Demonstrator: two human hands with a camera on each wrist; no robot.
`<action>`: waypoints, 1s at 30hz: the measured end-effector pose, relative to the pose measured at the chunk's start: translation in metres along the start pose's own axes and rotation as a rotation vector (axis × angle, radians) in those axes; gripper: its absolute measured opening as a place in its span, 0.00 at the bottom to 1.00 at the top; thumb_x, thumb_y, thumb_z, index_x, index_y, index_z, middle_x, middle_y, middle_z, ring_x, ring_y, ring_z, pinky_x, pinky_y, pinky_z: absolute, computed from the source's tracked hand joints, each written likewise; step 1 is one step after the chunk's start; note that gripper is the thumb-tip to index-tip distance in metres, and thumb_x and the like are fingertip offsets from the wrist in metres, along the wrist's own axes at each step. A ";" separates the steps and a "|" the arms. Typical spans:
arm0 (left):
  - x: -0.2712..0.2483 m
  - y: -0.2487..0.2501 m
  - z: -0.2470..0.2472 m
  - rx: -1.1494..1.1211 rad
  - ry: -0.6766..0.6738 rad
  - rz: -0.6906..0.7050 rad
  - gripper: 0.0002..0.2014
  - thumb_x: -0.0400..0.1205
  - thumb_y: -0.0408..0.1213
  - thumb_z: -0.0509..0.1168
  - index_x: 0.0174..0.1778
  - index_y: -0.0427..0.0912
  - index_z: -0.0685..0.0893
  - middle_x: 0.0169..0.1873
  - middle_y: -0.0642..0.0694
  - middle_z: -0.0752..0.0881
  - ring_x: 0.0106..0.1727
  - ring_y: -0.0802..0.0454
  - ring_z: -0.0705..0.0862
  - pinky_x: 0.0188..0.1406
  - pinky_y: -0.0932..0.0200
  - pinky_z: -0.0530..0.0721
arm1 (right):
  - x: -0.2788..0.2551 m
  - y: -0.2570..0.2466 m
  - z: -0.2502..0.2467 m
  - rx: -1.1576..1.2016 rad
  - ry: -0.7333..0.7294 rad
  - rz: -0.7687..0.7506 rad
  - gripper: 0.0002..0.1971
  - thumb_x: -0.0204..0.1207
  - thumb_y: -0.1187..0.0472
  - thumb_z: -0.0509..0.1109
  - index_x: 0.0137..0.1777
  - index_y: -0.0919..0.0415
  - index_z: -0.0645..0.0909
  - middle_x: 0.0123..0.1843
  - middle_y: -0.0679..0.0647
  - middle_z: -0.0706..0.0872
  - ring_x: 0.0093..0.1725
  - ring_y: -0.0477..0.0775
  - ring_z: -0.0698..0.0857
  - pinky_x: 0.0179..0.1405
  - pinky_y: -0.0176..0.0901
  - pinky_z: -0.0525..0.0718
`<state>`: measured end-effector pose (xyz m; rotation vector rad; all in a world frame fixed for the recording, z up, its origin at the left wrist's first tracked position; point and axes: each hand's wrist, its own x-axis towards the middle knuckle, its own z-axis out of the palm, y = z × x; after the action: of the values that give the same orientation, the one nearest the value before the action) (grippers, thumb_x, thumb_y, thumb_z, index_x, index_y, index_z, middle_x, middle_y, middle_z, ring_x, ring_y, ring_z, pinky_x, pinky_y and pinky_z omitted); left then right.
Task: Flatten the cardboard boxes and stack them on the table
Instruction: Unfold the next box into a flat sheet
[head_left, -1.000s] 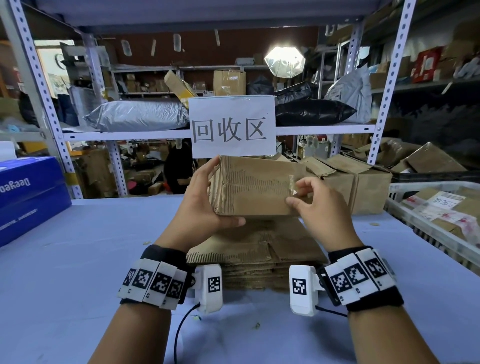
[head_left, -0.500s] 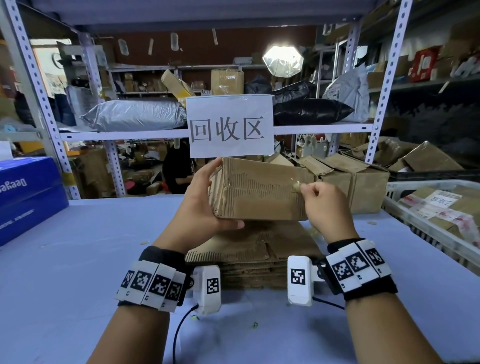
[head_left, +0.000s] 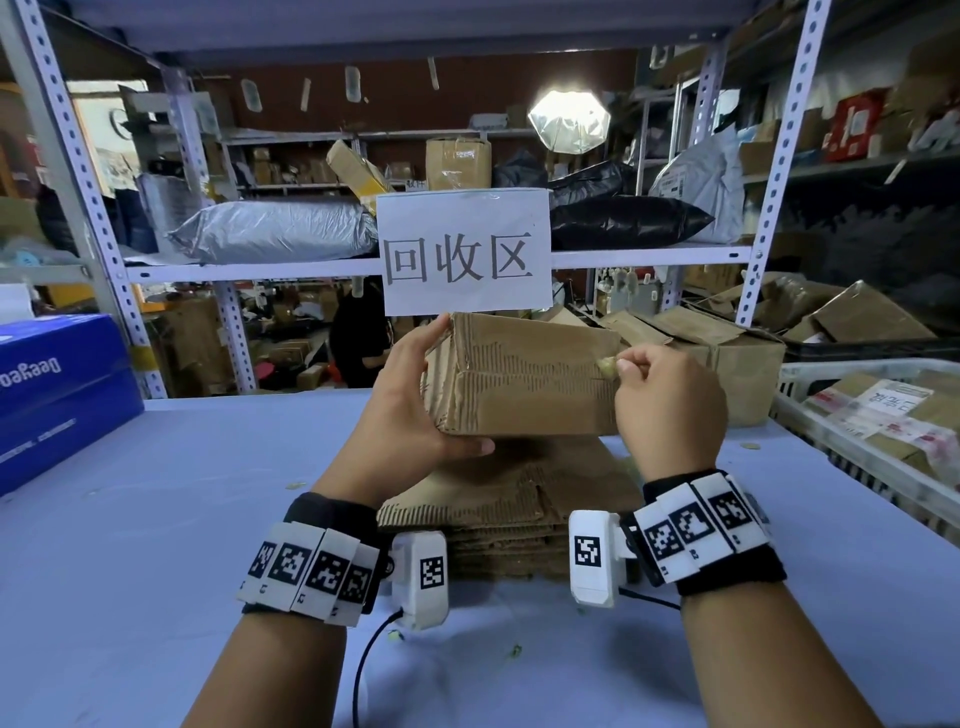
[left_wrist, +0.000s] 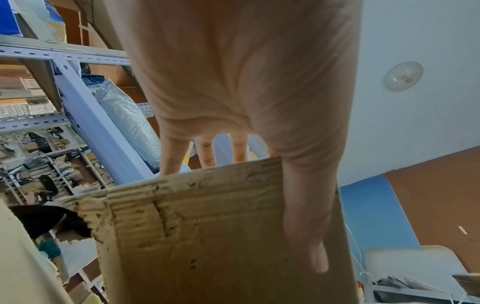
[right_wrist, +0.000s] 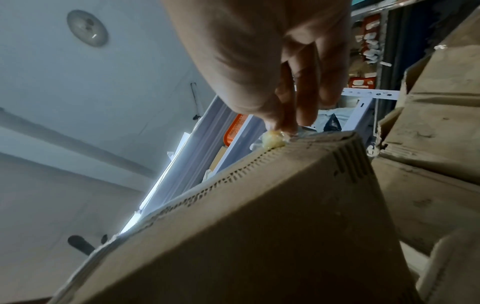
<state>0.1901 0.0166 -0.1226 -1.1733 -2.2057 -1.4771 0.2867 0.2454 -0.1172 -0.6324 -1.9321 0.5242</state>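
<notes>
The left hand (head_left: 410, 410) holds the left end of a cardboard box (head_left: 524, 384) in the air above the counter (head_left: 156, 519), thumb lying flat under the box's bottom face and the other fingers (left_wrist: 174, 156) reaching up behind its far side. The right hand (head_left: 670, 405) is raised at the box's upper right corner, its fingers curled, thumb and forefinger pinching a small crumpled bit of tape (right_wrist: 272, 138) that clings to the corner edge. Both forearms come up from the near edge, wrists level with each other. Straight below the held box lies a stack of flattened boxes (head_left: 509, 499), well apart from it. Behind and to the right another box (head_left: 727, 358) with loose flaps sits close by. A white basket (head_left: 857, 467) stands along the counter's right edge and a blue carton (head_left: 57, 395) at the left.
</notes>
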 end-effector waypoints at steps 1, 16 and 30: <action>-0.001 0.000 0.000 -0.005 0.003 -0.004 0.62 0.60 0.38 0.90 0.84 0.66 0.58 0.79 0.64 0.67 0.79 0.66 0.68 0.83 0.48 0.69 | 0.000 0.000 0.001 -0.025 -0.011 -0.015 0.10 0.85 0.59 0.65 0.50 0.53 0.89 0.43 0.55 0.90 0.40 0.60 0.83 0.37 0.44 0.72; -0.003 -0.005 -0.006 -0.090 -0.039 -0.038 0.62 0.61 0.31 0.89 0.86 0.63 0.60 0.82 0.61 0.68 0.83 0.61 0.67 0.83 0.42 0.71 | 0.012 0.018 0.003 0.376 -0.195 0.062 0.05 0.80 0.59 0.74 0.43 0.53 0.89 0.35 0.44 0.87 0.35 0.47 0.86 0.36 0.40 0.82; -0.006 -0.018 -0.022 -0.080 -0.012 0.084 0.56 0.73 0.25 0.80 0.82 0.76 0.57 0.73 0.74 0.74 0.76 0.70 0.74 0.59 0.74 0.82 | 0.005 0.014 0.007 0.663 -0.393 0.308 0.10 0.89 0.64 0.59 0.54 0.63 0.83 0.39 0.53 0.87 0.26 0.48 0.81 0.28 0.41 0.82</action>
<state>0.1764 -0.0081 -0.1278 -1.2864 -2.0944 -1.5409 0.2817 0.2589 -0.1250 -0.4058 -1.8519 1.4977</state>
